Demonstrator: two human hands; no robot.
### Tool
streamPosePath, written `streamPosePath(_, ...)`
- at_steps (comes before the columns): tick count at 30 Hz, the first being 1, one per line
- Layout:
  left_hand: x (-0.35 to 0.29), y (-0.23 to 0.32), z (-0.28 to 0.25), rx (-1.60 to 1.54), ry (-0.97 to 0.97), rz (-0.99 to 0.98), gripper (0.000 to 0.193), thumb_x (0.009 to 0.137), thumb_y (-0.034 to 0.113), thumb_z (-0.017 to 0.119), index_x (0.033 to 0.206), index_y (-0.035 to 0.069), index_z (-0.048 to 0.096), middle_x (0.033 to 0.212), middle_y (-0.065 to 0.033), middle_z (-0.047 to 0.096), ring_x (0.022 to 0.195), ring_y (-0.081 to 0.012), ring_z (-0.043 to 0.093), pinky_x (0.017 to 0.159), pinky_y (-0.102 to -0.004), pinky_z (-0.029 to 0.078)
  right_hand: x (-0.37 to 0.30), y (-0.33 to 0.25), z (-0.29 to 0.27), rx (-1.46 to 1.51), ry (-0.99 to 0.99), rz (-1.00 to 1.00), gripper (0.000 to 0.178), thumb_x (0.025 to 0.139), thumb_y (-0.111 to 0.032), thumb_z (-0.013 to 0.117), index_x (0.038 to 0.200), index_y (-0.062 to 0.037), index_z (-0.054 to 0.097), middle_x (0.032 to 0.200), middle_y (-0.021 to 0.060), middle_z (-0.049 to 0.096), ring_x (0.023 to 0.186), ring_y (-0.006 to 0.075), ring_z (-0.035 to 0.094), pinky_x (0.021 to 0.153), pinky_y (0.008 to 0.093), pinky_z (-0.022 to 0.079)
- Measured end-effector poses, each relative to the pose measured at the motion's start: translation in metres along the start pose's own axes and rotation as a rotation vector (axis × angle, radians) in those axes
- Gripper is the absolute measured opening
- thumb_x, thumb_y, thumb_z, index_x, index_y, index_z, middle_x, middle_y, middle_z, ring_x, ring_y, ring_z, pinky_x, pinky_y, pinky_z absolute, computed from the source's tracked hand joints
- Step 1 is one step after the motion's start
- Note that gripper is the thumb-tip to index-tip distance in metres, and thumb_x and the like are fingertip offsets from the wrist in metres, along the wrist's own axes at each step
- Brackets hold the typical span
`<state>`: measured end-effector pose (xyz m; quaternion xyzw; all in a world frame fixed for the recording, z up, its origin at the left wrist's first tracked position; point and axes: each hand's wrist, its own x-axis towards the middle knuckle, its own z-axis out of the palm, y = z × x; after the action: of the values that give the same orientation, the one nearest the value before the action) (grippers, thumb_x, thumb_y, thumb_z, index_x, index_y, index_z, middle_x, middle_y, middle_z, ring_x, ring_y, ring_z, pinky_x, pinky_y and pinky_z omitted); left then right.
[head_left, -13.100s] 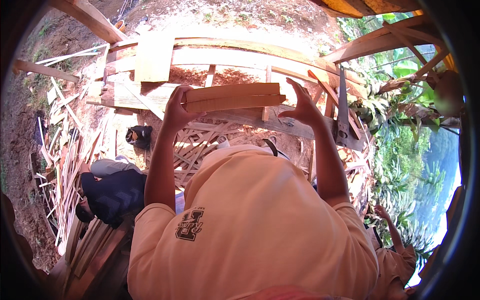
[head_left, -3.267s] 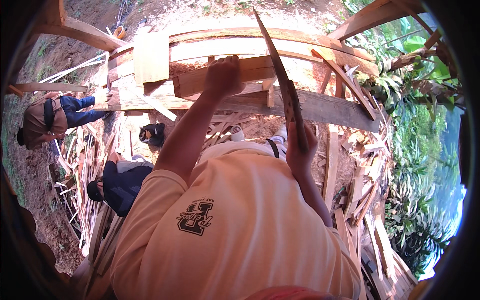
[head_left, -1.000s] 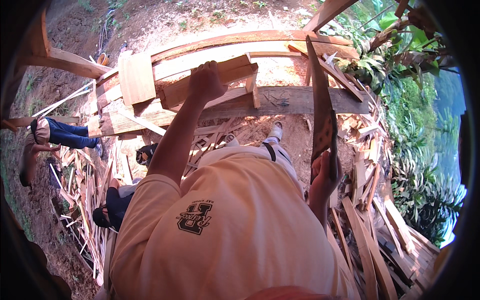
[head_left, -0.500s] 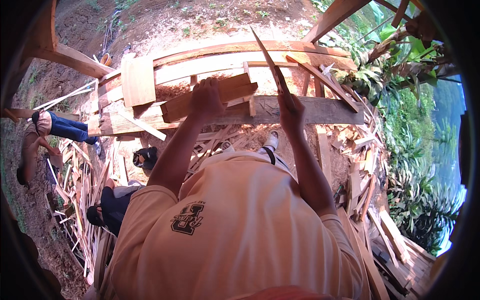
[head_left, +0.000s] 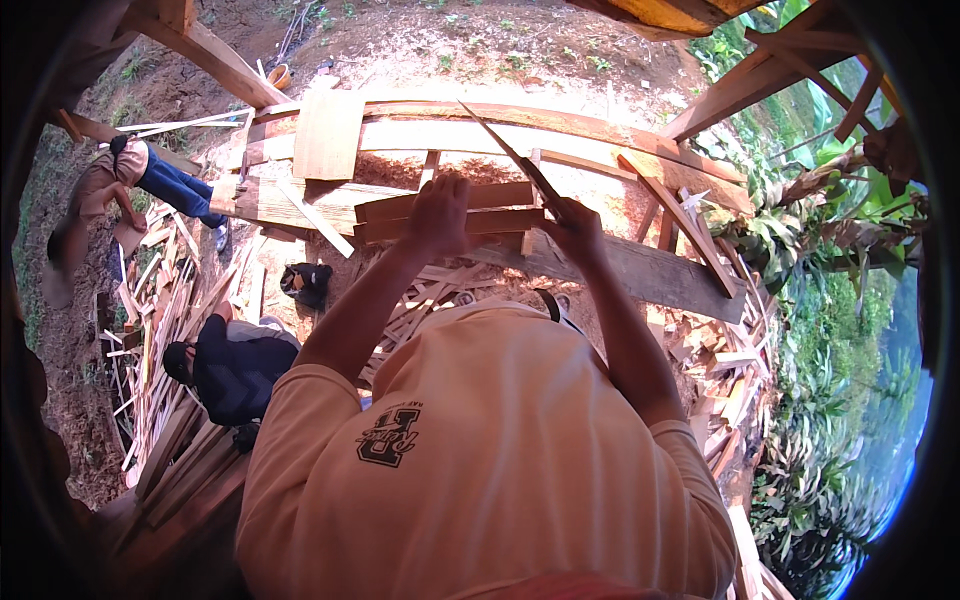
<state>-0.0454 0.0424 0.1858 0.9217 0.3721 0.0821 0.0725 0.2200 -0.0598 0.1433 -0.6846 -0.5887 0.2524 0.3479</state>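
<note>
My left hand (head_left: 440,215) is wrapped over two short wooden boards (head_left: 500,196) lying side by side, just above a long grey plank (head_left: 640,270). In my right hand (head_left: 574,232) is the handle of a handsaw (head_left: 512,152). Its long tapered blade points up and to the left, away from me, and is seen nearly edge-on. The saw's handle end is close to the right ends of the boards; whether they touch, I cannot tell. My palm hides the middle of the boards.
Long beams (head_left: 600,140) run across beyond my hands, with a flat board (head_left: 328,135) over their left part. A slanting timber (head_left: 680,220) stands to the right. Scrap wood (head_left: 165,330) is heaped at left. One person (head_left: 240,365) crouches nearby; another (head_left: 135,180) stands farther left.
The handsaw has come left and tilted over, bringing my right hand closer to the boards. My left hand and the boards now lie more level. The whole view has turned slightly.
</note>
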Motion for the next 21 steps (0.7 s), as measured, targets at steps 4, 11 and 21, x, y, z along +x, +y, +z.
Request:
streamPosePath(4,0.003,-0.001,-0.028,-0.047,0.140,0.029,0.081,0.077,0.061,0.087,0.118,-0.001,0.055,0.110,-0.0218,0.063,0.114,-0.0409,0.065,0.094,-0.0504,0.056,0.000,0.004,0.012,0.129,-0.018,0.068,0.027,0.088,-0.023,0.084,0.111,-0.0099,0.077,0.092,0.0097,0.074,0.074,0.0238,0.070,0.071,0.0389,0.056)
streamPosePath(11,-0.012,0.051,-0.117,0.044,0.258,0.314,0.025,0.086,0.020,0.076,0.097,0.007,0.056,0.088,-0.0088,0.064,0.085,-0.0261,0.071,0.072,-0.0369,0.059,0.003,0.040,0.024,0.238,0.038,-0.065,0.029,0.090,-0.022,0.081,0.113,-0.0073,0.075,0.097,0.0109,0.074,0.078,0.0250,0.071,0.073,0.0398,0.056)
streamPosePath(21,-0.081,0.130,-0.208,0.027,0.231,0.433,0.014,0.090,0.010,0.074,0.092,0.006,0.061,0.077,-0.0030,0.055,0.068,-0.0176,0.062,0.060,-0.0328,0.052,-0.008,0.004,0.015,0.190,0.016,-0.018,0.020,0.091,-0.017,0.084,0.105,-0.0062,0.074,0.073,-0.0012,0.062,0.065,0.0058,0.054,0.059,0.0279,0.045)
